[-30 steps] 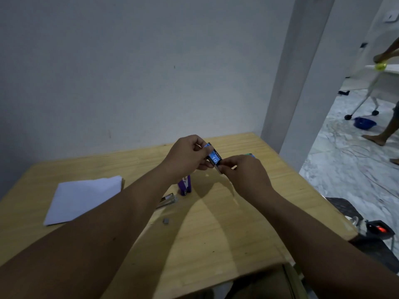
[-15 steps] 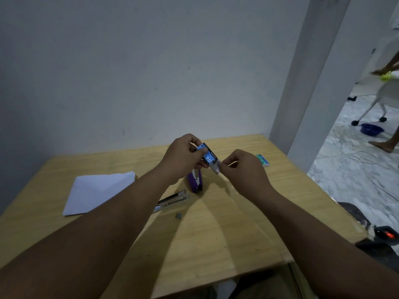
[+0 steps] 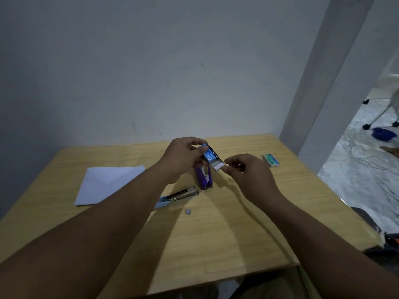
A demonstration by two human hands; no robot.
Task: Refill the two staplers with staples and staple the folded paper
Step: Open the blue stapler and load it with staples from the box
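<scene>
My left hand (image 3: 183,157) grips a small blue staple box (image 3: 210,154) above the table, its white inner tray (image 3: 217,165) slid partly out toward the right. My right hand (image 3: 248,172) has its fingertips pinched at the tray's outer end. Just below the box a purple stapler (image 3: 203,177) lies on the table. A light-blue stapler (image 3: 178,196) lies opened, metal rail showing, partly hidden by my left forearm. A small strip of staples (image 3: 188,211) sits loose near it. The folded white paper (image 3: 108,183) lies at the left.
A green staple box (image 3: 271,160) lies at the table's far right. The wooden table (image 3: 226,234) stands against a grey wall; its right edge borders an open doorway with a marble floor, a blue bowl (image 3: 383,133) and a person's foot beyond.
The inner tray has slid out of the blue box as my right hand pulled it rightward. The camera view has tilted and shifted, bringing the green box into sight.
</scene>
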